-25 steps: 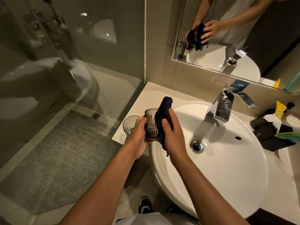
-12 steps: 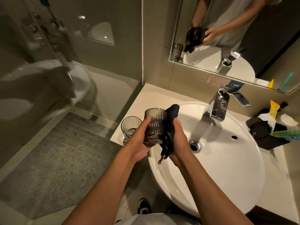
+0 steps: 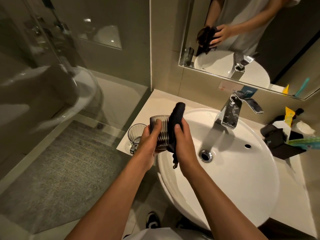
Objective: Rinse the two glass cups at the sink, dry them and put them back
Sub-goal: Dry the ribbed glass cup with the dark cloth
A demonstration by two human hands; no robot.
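Cloth (image 3: 175, 121) raised again; ribbed smoky glass (image 3: 160, 134), upright, gripped by left hand (image 3: 149, 142); right hand (image 3: 183, 144) clasps cloth against it.

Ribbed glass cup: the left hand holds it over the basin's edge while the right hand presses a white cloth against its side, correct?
Not quite. The cloth is dark, not white. In the head view the left hand holds the ribbed glass cup over the basin's edge while the right hand presses a dark cloth against its side.
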